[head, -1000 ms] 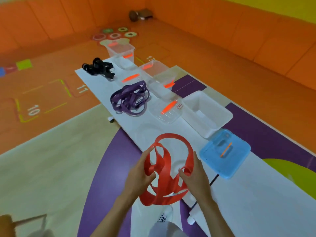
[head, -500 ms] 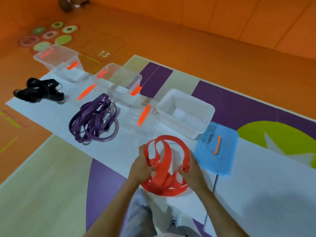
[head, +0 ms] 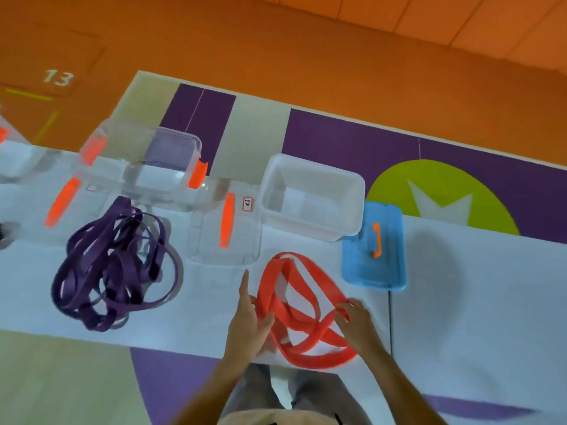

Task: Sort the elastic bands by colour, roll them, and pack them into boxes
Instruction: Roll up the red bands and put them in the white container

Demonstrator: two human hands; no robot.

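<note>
The red elastic bands [head: 266, 286] lie in a loose tangle on the white surface [head: 475, 286], close to its near edge and between the two hands. We see the left hand [head: 248, 328] hold the tangle's left side, thumb closed over a strand and forefinger straight. The right hand [head: 360, 325] grips the right-hand loop with curled fingers. Just behind the tangle stands an open white box [head: 357, 191], with a clear lid [head: 242, 246] bearing an orange handle to its left and a blue lid [head: 391, 271] to its right. Farther left we note a heap of purple bands [head: 113, 271] and, behind it, a clear box [head: 171, 154] with orange clasps.
</note>
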